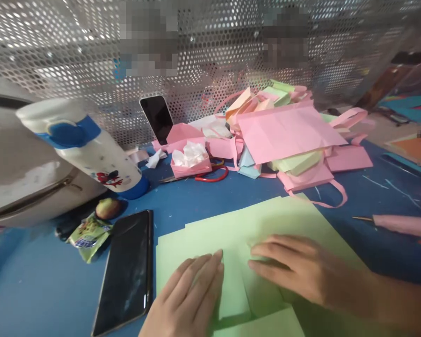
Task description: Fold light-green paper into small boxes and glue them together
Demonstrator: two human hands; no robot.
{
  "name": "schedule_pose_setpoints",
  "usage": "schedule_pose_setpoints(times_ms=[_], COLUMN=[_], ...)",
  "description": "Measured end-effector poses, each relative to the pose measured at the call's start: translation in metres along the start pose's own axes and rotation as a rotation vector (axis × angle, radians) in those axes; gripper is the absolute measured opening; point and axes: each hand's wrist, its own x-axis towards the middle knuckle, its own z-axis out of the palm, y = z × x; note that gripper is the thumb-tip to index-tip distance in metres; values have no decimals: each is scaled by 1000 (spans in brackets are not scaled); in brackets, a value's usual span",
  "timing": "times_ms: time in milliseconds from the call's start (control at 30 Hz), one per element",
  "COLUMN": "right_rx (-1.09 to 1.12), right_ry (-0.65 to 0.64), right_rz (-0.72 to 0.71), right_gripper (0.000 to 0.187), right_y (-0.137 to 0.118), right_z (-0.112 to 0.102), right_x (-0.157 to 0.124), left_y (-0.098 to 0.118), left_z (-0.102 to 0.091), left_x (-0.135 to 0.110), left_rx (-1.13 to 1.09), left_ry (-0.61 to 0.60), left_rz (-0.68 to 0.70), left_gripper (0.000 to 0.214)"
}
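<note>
Several light green paper sheets (294,215) lie stacked before me on the blue table. On top, a green piece with folded edges (231,285) lies partly beneath my hands. My left hand (185,295) is open, its fingers stretched flat on the left part of that folded piece. From the right comes my right hand (298,269), slightly blurred, its fingers stretched out and touching the paper just right of the fold. Its thumb is hidden. At the bottom edge another green flap (263,325) shows, partly cut off by the frame.
Left of the paper are a black phone (128,271), a snack wrapper (91,236), a round fruit (108,208) and a white-blue bottle (91,150). Behind sit red-handled scissors (214,175), a small pink box (191,164) and piled pink paper bags (287,131). A perforated metal panel (203,56) stands behind.
</note>
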Motion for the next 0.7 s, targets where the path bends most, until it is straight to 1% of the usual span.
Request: schedule_pose_setpoints(times_ms=[133,233,367,467,567,633,700], right_rx=[-18,6,40,49,59,63,66], right_ry=[-23,-19,-50,-66,-17,33,52], right_rz=[16,14,3,1,-9,-2,6], right_gripper=[39,38,37,32,29,29,30], right_y=[-1,0,2,2,2,2,2], right_z=[-3,-3,-4,-1,7,12,16], right_x=[-7,-11,-10,-11,-14,-17,-20], left_y=[1,1,-1,-3,-4,-5,-6], left_z=[-2,-2,-3,-5,-6,-6,-7], left_x=[-1,-2,-1,1,2,2,2], left_rx=[54,77,70,61,36,19,8], left_ry=[-34,-58,-48,-58,-63,-59,-62], left_rz=[-4,9,20,39,45,46,50], left_gripper=[44,45,45,45,46,47,47])
